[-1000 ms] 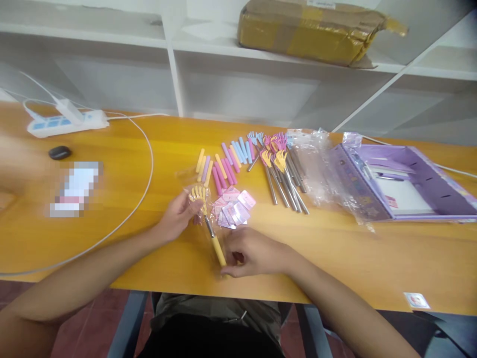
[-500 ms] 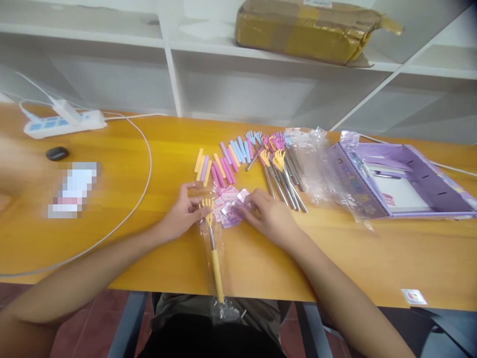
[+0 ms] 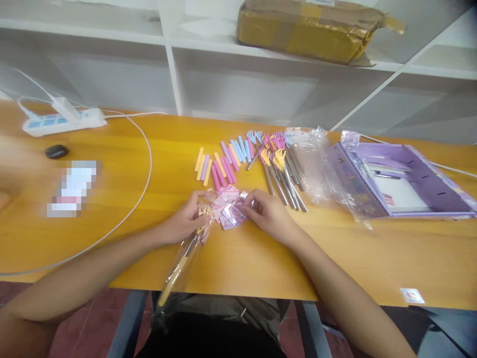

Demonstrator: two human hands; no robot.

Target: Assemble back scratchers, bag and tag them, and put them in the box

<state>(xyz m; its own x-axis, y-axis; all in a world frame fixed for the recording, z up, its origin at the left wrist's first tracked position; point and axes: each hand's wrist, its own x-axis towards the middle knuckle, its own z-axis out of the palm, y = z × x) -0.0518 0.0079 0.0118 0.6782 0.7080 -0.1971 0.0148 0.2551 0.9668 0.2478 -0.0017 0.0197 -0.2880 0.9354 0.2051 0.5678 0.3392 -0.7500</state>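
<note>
- White shelf unit point(image 3: 208, 44) at back, taped carton point(image 3: 307, 32) on it; wood-tone surface point(image 3: 354, 263) in front.
- Left hand point(image 3: 184, 219): grip closed on the head end of a bagged yellow scratcher point(image 3: 178, 272). Handle slants down toward the person, its end out past the near edge in view.
- Right hand point(image 3: 270, 214): thumb and fingers at right side of the card pile point(image 3: 231, 214), grip narrow. Can't tell if a card is pinched.
- Card pile sits between the hands, cards overlapping.
- Behind it: short coloured tubes point(image 3: 227, 170), laid roughly side by side.
- Right of those: loose scratchers point(image 3: 278, 159), clear bags point(image 3: 313, 166), then open purple box point(image 3: 354, 179).
- Far left: power strip point(image 3: 65, 123), small black object point(image 3: 56, 151).
</note>
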